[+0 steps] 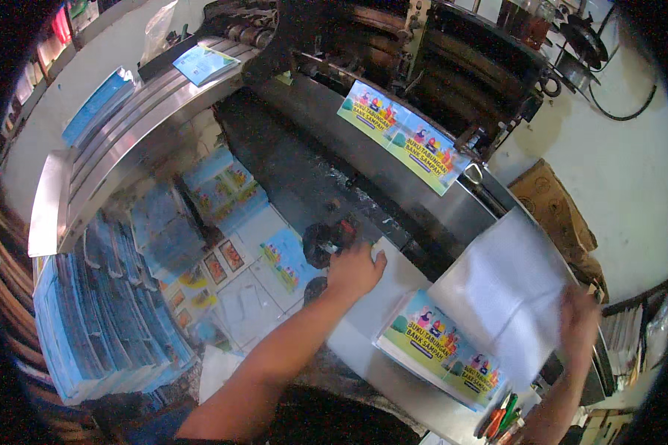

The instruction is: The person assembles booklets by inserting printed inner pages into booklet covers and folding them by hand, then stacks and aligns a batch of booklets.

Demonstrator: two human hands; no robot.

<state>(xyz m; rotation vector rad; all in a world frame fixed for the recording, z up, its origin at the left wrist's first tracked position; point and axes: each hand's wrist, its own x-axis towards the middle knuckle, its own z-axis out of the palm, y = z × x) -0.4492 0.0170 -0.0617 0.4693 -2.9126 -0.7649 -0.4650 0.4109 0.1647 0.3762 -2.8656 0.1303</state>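
The left hand point(356, 271) reaches over the machine's metal ledge point(360, 334), thumb spread away from the fingers, fingertips at a dark knob point(319, 245); whether they grip it is unclear. The right hand point(577, 319) blurs at the right edge of a white sheet point(497, 297), finger state impossible to tell. The sheet lies just beside a stack of colourful printed covers point(441, 348).

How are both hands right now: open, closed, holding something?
Left hand: fingers at the dark, rounded machine part; grip cannot be told.
Right hand: blurred, at the white paper sheet; grip unclear.
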